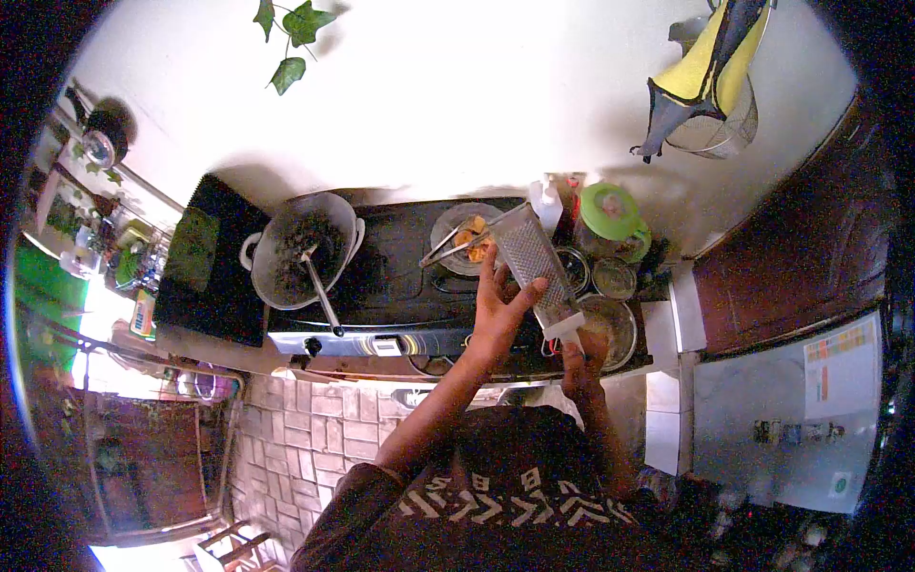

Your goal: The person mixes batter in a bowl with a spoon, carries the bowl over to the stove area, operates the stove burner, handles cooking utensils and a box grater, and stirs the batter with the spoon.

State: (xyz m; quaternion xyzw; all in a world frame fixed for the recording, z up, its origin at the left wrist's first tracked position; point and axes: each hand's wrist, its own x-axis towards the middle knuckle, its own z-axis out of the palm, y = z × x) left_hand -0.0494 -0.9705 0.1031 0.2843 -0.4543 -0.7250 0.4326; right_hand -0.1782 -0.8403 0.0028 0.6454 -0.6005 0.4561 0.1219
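Note:
A flat metal grater (536, 262) is held at a slant over the right part of the stove. My left hand (500, 303) grips its left side, thumb lying across the perforated face. Around its lower end my right hand (581, 364) is closed. Behind the grater's upper left side, a plate (446, 229) holds orange-brown food pieces (471, 238) and metal tongs (440, 255). Below right of the grater stands a round metal bowl (624, 334), partly hidden by my right hand.
On the stove's left burner sits a wok (276, 250) with a metal utensil (322, 291) in it. A green-lidded container (610, 212) and a small round tin (615, 278) stand at the right. A wire strainer (715, 138) hangs on the wall.

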